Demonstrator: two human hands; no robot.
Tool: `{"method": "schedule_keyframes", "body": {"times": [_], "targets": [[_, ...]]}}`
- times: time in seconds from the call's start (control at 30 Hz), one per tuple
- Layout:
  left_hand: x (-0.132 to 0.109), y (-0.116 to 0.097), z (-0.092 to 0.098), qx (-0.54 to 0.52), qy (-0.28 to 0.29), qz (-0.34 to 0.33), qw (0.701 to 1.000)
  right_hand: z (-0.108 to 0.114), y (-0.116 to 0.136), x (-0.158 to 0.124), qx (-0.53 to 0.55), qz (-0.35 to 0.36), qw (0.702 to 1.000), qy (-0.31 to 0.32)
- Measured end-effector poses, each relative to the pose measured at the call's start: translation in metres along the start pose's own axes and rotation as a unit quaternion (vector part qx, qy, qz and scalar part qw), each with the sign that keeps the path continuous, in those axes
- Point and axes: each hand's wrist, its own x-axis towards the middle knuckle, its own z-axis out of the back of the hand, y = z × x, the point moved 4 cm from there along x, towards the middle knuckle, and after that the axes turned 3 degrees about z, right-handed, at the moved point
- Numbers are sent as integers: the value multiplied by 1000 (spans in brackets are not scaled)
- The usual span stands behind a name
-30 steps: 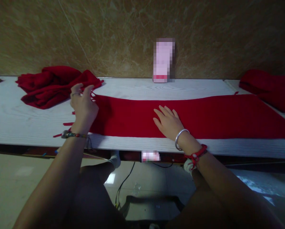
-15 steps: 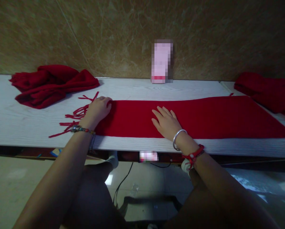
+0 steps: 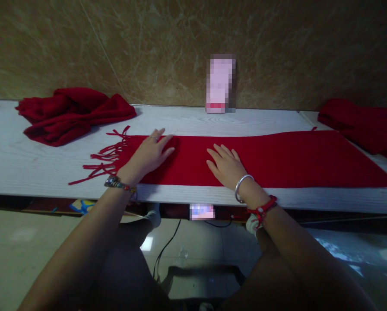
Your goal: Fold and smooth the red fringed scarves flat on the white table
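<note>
A long red scarf (image 3: pixel 277 157) lies spread flat along a white wood-grain table (image 3: pixel 34 168). Its fringe (image 3: pixel 106 157) fans out at the left end. My left hand (image 3: pixel 150 153) lies open and flat on the scarf just right of the fringe, fingers stretched toward the middle. My right hand (image 3: pixel 227 166) rests open, palm down, on the scarf's middle, a silver bangle and a red cord on its wrist. Neither hand grips anything.
A crumpled pile of red scarves (image 3: pixel 70 112) sits at the back left. Another red pile (image 3: pixel 362 123) lies at the right end. A pink box (image 3: pixel 220 84) stands against the marbled wall. Below the table edge are my knees, a tiled floor and a black cable (image 3: pixel 164 255).
My left hand let the scarf's left end down onto the table, then opened and slid right over the cloth. The fringe now lies spread out. My right hand has stayed put.
</note>
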Motion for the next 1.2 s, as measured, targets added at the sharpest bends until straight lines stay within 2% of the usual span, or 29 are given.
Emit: {"method": "schedule_keyframes", "body": {"times": [0.1, 0.23, 0.37, 0.43, 0.5, 0.6, 0.7, 0.93, 1.1, 1.2], "targets": [[-3, 0, -16, 0, 70, -23, 997, 0, 0, 0, -2, 3, 1000, -3], [-8, 23, -20, 19, 63, 6, 998, -1, -1, 0, -5, 5, 1000, -8], [-13, 44, -11, 36, 52, 39, 997, -2, -2, 0, -6, 6, 1000, -18], [-18, 44, -1, 42, 31, 6, 999, -2, -2, 0, -8, 4, 1000, -15], [-27, 34, 8, 29, 20, -63, 997, -2, -2, 0, -9, 1, 1000, -7], [-47, 15, 13, -10, 59, -156, 986, -1, -2, -1, -9, 1, 1000, -3], [-60, 7, 12, -10, 57, -187, 981, -1, -1, 0, -10, -1, 1000, -5], [-58, 13, 13, 84, 25, -160, 983, 0, -1, -1, -16, -9, 1000, -1], [-59, 9, 24, 122, -18, -124, 984, -2, -2, -1, -13, -11, 1000, 3], [-64, 16, 31, 147, -33, -92, 984, -3, -3, -1, -13, -10, 1000, 0]]}}
